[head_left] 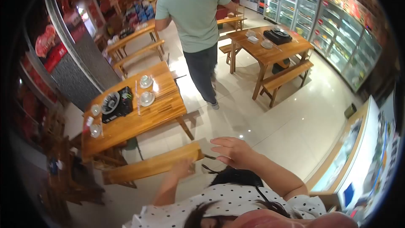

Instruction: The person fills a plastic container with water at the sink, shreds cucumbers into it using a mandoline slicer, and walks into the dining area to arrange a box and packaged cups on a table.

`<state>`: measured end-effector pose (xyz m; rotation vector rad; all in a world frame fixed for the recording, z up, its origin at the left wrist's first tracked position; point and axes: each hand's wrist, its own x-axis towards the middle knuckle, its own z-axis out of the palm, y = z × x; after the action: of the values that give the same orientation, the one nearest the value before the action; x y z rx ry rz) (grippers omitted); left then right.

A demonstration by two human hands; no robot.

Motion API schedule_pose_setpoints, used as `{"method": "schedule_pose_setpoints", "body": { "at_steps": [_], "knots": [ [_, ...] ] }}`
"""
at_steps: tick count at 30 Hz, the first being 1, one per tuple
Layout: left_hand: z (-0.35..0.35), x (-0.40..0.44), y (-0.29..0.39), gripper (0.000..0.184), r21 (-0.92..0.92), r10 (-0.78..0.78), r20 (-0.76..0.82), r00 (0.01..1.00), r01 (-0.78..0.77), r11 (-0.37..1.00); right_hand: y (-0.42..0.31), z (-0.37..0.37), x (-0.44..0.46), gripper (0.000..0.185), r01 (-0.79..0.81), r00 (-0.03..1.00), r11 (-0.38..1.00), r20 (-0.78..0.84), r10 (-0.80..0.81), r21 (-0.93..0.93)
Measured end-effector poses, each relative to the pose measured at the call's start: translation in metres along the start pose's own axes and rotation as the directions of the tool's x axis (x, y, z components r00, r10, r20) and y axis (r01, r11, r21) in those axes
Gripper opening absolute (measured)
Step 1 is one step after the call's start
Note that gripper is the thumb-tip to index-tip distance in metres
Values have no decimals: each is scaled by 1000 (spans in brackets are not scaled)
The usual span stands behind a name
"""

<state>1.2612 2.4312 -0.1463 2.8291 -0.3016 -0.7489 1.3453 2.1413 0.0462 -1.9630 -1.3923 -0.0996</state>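
Observation:
My left hand (183, 168) is raised in front of me, over the end of a wooden bench (152, 164); it is blurred, and its fingers and anything in them cannot be made out. My right hand (234, 151) is held up to the right of it, fingers apart and slightly curved, with nothing between them. Below the hands hangs a black bag (236, 177) with a thin strap, against a white dotted top (202, 198). The two hands are apart from each other.
A wooden table (164, 97) with a black stove (118, 104) and bowls stands at the left. Ahead, a person (192, 17) in a green shirt faces away. Another table (253, 50) and bench (287, 76) stand right, before glass refrigerators (291, 4). A display case (358, 143) is at the right.

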Motion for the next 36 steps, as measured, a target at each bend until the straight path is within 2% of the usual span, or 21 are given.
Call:
{"method": "schedule_pose_setpoints", "body": {
  "at_steps": [2, 4, 7, 9, 12, 13, 15, 16, 17, 19, 20, 23, 24, 27, 28, 29, 30, 32, 33, 34, 36],
  "knots": [
    [-114, 58, 45, 73, -103, 4, -84, 996, -12, 995, 81, -23, -3, 15, -160, 983, 987, -87, 161, 21],
    [-142, 152, 22, 70, -185, 186, -376, 908, -270, 945, 156, -44, -18, 20, -311, 929, 948, -190, 317, 60],
    [-226, 262, 18, 64, -210, 238, -483, 842, -376, 903, 266, -57, -77, 28, -588, 772, 805, -244, 587, 78],
    [-260, 338, -5, 68, -232, 187, -470, 863, -325, 917, 337, -54, -105, 24, -782, 597, 622, -315, 737, -27],
    [-251, 444, -61, 71, -208, 151, -381, 912, -244, 947, 435, -81, -43, 25, -827, 482, 537, -279, 830, 168],
    [-258, 475, -87, 72, -186, 134, -341, 930, -207, 961, 488, -88, -15, 26, -776, 573, 618, -266, 775, 129],
    [-312, 503, -102, 73, -309, 3, -82, 997, -28, 951, 598, -95, 56, 30, -662, 722, 744, -188, 666, 96],
    [-322, 522, -121, 71, -316, -49, -97, 994, 16, 949, 642, -100, 111, 27, -581, 782, 805, -193, 593, 117],
    [-348, 522, -122, 69, -327, -138, -257, 956, 48, 944, 681, -113, 166, 25, -508, 831, 850, -182, 526, 138],
    [-369, 552, -164, 69, -437, -235, -427, 873, 29, 899, 721, -150, 297, 17, -339, 896, 902, -202, 396, 266],
    [-404, 557, -163, 71, -509, -321, -417, 850, 75, 858, 746, -157, 350, 14, -271, 929, 909, -160, 333, 317],
    [-414, 595, -230, 73, -505, -471, -223, 854, 312, 805, 813, -175, 484, 13, -117, 983, 908, -81, 163, 403],
    [-414, 616, -263, 78, -512, -435, -109, 894, 325, 795, 840, -175, 514, 15, -81, 990, 903, -72, 122, 422],
    [-463, 701, -345, 83, -467, -498, 249, 831, 553, 690, 926, -152, 570, 17, -196, 969, 907, -70, 238, 372],
    [-498, 745, -375, 88, -351, -529, 253, 810, 586, 730, 961, -142, 581, 17, -259, 958, 906, -34, 286, 336],
    [-534, 795, -400, 83, -519, -480, 82, 873, 449, 728, 1000, -137, 589, 17, -314, 946, 905, 10, 325, 287],
    [-567, 837, -426, 79, -657, -457, -83, 885, 297, 693, 1034, -137, 596, 17, -350, 937, 900, 76, 342, 261],
    [-659, 920, -457, 67, -363, -376, -269, 887, 268, 892, 1084, -149, 615, 17, -498, 867, 836, 104, 487, 232],
    [-715, 954, -463, 66, -388, -290, -368, 883, 138, 911, 1112, -153, 630, 17, -552, 833, 805, 99, 544, 217],
    [-762, 968, -468, 63, -332, -174, -483, 858, 5, 943, 1117, -168, 636, 16, -643, 759, 736, 50, 649, 214],
    [-823, 1050, -517, 65, -288, -85, -489, 868, -69, 955, 1197, -154, 665, 13, -788, 576, 573, -60, 816, 227]
  ]
}}
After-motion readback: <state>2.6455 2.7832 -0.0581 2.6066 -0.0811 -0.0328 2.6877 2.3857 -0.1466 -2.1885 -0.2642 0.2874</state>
